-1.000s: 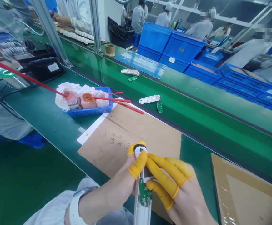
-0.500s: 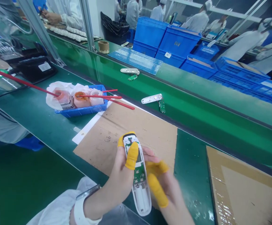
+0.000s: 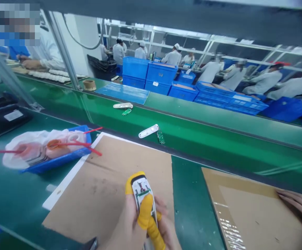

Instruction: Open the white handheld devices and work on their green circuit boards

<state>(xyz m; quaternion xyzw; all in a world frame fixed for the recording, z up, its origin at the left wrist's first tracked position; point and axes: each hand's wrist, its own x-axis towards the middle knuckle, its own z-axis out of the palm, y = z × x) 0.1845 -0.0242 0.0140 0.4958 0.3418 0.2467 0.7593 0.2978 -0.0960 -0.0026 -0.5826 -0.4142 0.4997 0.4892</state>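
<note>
Red sticks (image 3: 96, 151) overhang the cardboard (image 3: 143, 158); 2 shells (image 3: 148, 131) lie beyond the device (image 3: 141, 184).

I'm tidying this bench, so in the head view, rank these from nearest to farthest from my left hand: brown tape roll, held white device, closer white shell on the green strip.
1. White device: in your left hand.
2. Closer white shell: ahead, lying on the green strip.
3. Brown tape roll: ahead and left, beyond that strip.
</note>
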